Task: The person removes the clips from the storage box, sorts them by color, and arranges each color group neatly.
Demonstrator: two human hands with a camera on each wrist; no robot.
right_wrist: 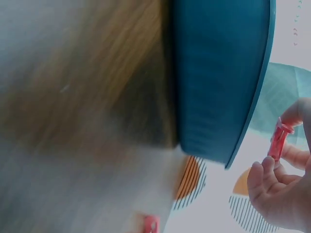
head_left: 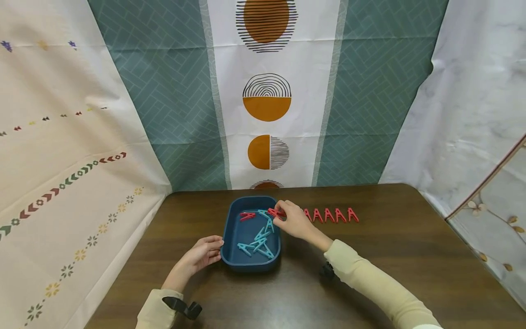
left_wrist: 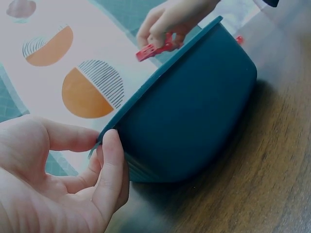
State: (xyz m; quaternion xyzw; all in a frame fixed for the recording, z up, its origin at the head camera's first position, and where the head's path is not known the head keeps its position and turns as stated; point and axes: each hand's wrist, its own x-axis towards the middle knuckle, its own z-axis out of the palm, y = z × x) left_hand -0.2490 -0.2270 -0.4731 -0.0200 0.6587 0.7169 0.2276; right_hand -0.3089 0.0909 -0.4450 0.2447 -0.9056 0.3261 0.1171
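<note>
Left grip low, fingers relaxed — right grip reaching forward, fingertips pinched together.

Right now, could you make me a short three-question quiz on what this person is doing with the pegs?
1. True or false: the right hand pinches a red peg.
2. What does the left hand touch?
3. How many red pegs stand in the row on the table: A three, B five, C eight?

Key:
1. True.
2. The rim of the blue tray.
3. B; one more red peg lies in the tray among teal pegs.
</note>
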